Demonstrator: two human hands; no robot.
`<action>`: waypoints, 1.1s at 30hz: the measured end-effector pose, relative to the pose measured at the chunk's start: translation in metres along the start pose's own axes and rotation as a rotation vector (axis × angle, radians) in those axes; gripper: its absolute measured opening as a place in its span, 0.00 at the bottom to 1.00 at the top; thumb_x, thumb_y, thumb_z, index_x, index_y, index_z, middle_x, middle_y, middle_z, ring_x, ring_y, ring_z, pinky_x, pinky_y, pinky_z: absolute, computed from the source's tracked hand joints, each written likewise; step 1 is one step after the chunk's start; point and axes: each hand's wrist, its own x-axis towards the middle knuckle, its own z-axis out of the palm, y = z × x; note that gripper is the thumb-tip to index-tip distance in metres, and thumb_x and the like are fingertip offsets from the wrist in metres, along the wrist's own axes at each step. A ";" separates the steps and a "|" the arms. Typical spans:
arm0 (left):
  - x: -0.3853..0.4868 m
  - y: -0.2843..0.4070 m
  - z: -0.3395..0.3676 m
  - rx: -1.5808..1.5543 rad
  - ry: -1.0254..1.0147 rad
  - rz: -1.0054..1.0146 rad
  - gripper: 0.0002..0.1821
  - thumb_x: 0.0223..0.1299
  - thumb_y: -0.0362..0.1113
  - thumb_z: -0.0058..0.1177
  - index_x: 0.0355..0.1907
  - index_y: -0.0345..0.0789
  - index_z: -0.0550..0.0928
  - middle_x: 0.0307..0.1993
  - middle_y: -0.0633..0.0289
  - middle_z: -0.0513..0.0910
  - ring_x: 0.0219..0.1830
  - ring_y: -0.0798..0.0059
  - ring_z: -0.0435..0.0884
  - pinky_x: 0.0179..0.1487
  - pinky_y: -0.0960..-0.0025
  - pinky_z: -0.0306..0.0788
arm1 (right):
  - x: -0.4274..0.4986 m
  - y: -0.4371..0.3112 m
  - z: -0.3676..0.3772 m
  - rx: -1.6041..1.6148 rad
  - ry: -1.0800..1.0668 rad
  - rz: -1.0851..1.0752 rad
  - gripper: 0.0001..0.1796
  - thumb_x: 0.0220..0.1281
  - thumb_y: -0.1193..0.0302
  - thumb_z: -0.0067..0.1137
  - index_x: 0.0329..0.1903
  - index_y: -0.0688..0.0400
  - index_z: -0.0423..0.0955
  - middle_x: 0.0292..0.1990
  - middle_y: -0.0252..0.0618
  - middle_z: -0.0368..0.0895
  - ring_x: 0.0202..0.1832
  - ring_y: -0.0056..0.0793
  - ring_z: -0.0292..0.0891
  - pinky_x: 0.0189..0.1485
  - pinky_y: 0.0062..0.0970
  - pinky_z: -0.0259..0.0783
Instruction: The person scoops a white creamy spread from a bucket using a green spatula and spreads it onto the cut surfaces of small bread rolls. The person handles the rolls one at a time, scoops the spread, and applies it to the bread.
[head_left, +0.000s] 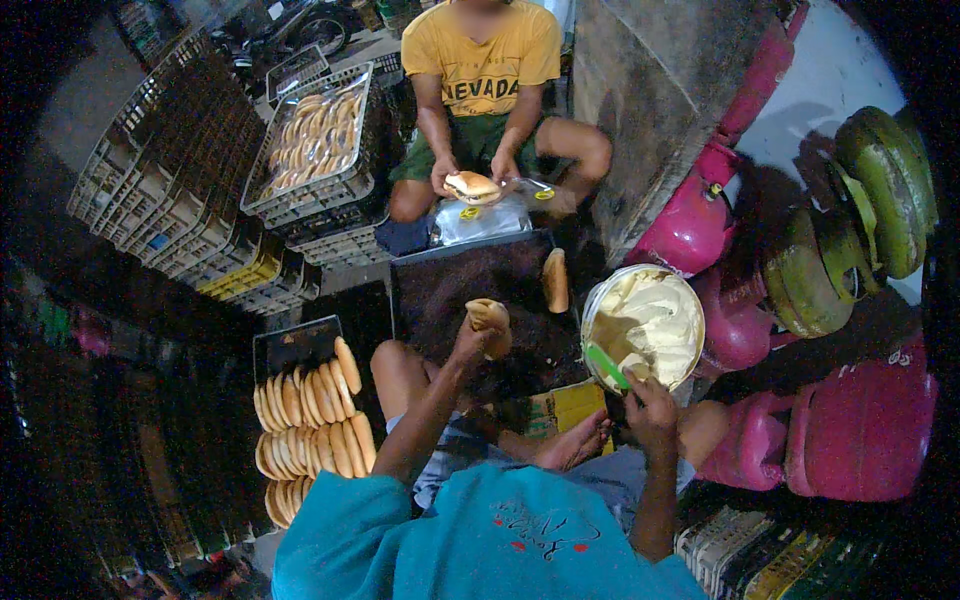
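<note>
My left hand (478, 339) is closed around a bread roll (489, 311) above a dark tray (480, 251) of brown crumb-like filling or topping. In my right hand (651, 401) is a green-handled spreader (606, 366), held at the near rim of a white bucket (590, 330) of pale cream (660, 322); a small lump of cream shows beside my fingers. Another long roll (556, 281) lies at the tray's right side. Rows of rolls (315, 394) fill much of a tray at my left.
Facing me, a seated person (480, 82) holds a filled roll (472, 187) over clear plastic bags (480, 219). Stacked crates (180, 217) and a crate of bagged rolls (311, 142) stand left. Pink gas cylinders (686, 225) and green ones (806, 277) line the right.
</note>
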 end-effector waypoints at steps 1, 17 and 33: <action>0.003 -0.015 -0.001 0.448 0.002 -0.033 0.26 0.64 0.48 0.59 0.60 0.40 0.74 0.51 0.57 0.81 0.51 0.58 0.82 0.53 0.53 0.74 | -0.006 0.002 0.000 -0.001 -0.041 0.063 0.21 0.60 0.71 0.61 0.57 0.52 0.81 0.37 0.50 0.79 0.43 0.50 0.77 0.48 0.45 0.75; 0.136 0.007 0.077 1.666 -0.458 -0.112 0.21 0.73 0.41 0.43 0.60 0.30 0.67 0.46 0.50 0.81 0.46 0.66 0.84 0.42 0.58 0.83 | -0.016 0.031 -0.005 0.174 -0.155 0.278 0.19 0.66 0.64 0.60 0.57 0.56 0.80 0.46 0.53 0.82 0.49 0.54 0.79 0.53 0.45 0.75; -0.132 0.138 0.009 0.756 -0.011 -0.064 0.26 0.65 0.48 0.62 0.57 0.31 0.79 0.52 0.47 0.82 0.53 0.51 0.82 0.57 0.58 0.76 | 0.026 0.100 -0.015 -0.124 -0.139 0.508 0.11 0.54 0.70 0.60 0.39 0.60 0.83 0.38 0.57 0.84 0.42 0.51 0.84 0.43 0.45 0.78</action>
